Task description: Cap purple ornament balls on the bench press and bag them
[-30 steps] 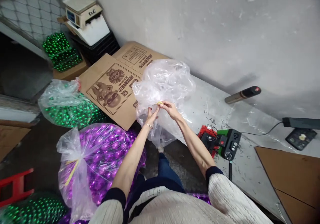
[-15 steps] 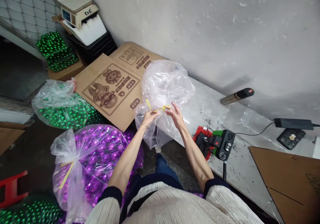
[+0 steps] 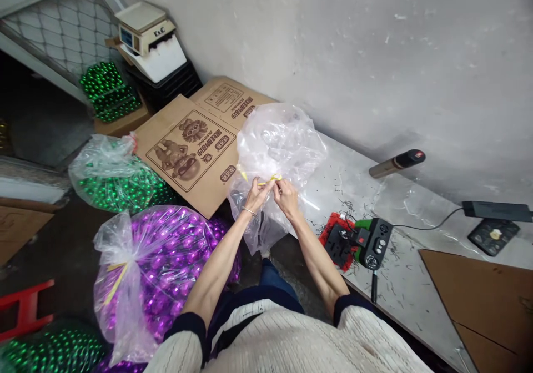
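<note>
A clear plastic bag (image 3: 281, 134) lies on the table's edge, part of it hanging over the front. A yellow tie (image 3: 275, 177) is at the bag in front of me. My left hand (image 3: 257, 194) pinches the tie from the left, a bracelet on its wrist. My right hand (image 3: 286, 195) has its fingers closed on the looped part of the tie, close beside the left. The fingertips nearly meet, and the exact shape of the tie between them is partly hidden.
Left of me stand bags of purple beads (image 3: 166, 262) and green beads (image 3: 120, 184). Printed cardboard (image 3: 187, 145) lies on the table's left part. To the right are a green and black device (image 3: 372, 242), a flask (image 3: 395, 163), a black adapter (image 3: 495, 211) and brown cardboard (image 3: 478, 301).
My right hand has moved left and its spread fingers have closed on the yellow tie. My left hand has come up slightly toward it. The view has shifted a little.
</note>
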`<state>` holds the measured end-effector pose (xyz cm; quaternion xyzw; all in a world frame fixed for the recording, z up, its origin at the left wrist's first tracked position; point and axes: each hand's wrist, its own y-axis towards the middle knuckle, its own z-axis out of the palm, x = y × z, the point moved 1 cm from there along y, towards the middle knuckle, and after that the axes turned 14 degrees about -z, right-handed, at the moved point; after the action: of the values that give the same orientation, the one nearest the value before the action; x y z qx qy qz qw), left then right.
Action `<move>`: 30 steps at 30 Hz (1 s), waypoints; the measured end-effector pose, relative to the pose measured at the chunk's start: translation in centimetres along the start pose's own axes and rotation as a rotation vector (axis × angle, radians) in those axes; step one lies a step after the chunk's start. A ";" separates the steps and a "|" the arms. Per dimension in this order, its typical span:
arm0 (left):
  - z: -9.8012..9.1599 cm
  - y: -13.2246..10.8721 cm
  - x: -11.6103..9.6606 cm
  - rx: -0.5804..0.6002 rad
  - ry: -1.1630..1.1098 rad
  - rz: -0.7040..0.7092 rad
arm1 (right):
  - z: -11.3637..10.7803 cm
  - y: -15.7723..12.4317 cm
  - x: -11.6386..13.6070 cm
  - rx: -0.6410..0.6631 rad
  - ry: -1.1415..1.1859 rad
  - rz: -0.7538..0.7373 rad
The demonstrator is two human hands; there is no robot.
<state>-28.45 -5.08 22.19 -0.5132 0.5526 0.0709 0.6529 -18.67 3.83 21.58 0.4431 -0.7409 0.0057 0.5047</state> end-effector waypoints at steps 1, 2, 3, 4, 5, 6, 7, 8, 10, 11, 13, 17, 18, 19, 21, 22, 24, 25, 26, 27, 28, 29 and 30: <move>0.0 0.2 -0.2 -0.040 0.049 -0.029 | -0.4 0.1 0.4 0.033 0.024 -0.021; 0.0 0.4 -0.3 -0.076 0.087 -0.053 | -0.8 0.1 1.0 0.067 0.048 -0.041; 0.0 0.7 -0.4 -0.101 0.106 -0.067 | -1.3 -0.2 1.7 0.100 0.065 -0.063; 0.0 0.9 -0.5 -0.120 0.109 -0.072 | -1.8 -0.6 2.6 0.128 0.096 -0.079; 0.1 1.1 -0.7 -0.133 0.104 -0.072 | -2.4 -1.1 3.5 0.151 0.160 -0.082; 0.2 1.3 -0.8 -0.145 0.097 -0.070 | -3.0 -1.8 4.4 0.166 0.253 -0.077; 0.3 1.4 -1.0 -0.154 0.088 -0.066 | -3.8 -2.6 5.2 0.170 0.406 -0.050; 0.5 1.4 -1.3 -0.160 0.081 -0.059 | -4.6 -3.4 5.8 0.161 0.578 -0.016; 1.0 1.3 -1.8 -0.153 0.065 -0.051 | -6.3 -4.8 6.2 0.088 0.790 0.030; 1.4 1.1 -2.2 -0.131 0.054 -0.050 | -7.2 -5.2 5.9 0.018 0.828 0.046; 2.2 0.7 -2.8 -0.053 0.020 -0.050 | -8.5 -5.3 4.4 -0.160 0.826 0.094; 2.9 -0.3 -3.4 0.031 -0.001 -0.038 | -8.7 -3.9 0.2 -0.417 0.512 0.309; 2.8 -0.5 -3.4 0.010 0.038 -0.028 | -8.3 -3.4 -0.6 -0.410 0.384 0.332; 2.6 -0.6 -3.4 -0.018 0.096 -0.009 | -7.9 -3.0 -1.2 -0.390 0.260 0.315; 2.2 -0.8 -3.5 -0.069 0.225 0.045 | -6.9 -2.0 -1.5 -0.303 0.067 0.165; 2.0 -0.8 -3.5 -0.092 0.272 0.075 | -6.3 -1.5 -1.5 -0.232 0.008 0.056; 1.6 -0.8 -3.6 -0.130 0.302 0.131 | -5.1 -0.5 -1.1 -0.054 -0.058 -0.136; 1.4 -0.7 -3.5 -0.147 0.285 0.152 | -4.5 0.0 -1.0 0.027 -0.078 -0.199; 1.1 -0.5 -3.4 -0.159 0.259 0.165 | -3.9 0.5 -0.9 0.089 -0.094 -0.240; 0.7 -0.3 -3.3 -0.165 0.230 0.166 | -3.4 0.9 -0.9 0.128 -0.109 -0.265; 0.3 0.1 -3.0 -0.164 0.199 0.152 | -2.9 1.3 -1.0 0.148 -0.119 -0.281; -0.2 0.4 -2.7 -0.157 0.154 0.127 | -2.5 1.6 -1.1 0.163 -0.121 -0.295; -0.7 0.8 -2.3 -0.150 0.103 0.098 | -2.1 1.7 -1.3 0.182 -0.114 -0.313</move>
<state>-30.33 -4.09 23.62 -0.5358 0.6030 0.1175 0.5792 -18.13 6.68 22.42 0.5965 -0.6866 -0.0311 0.4146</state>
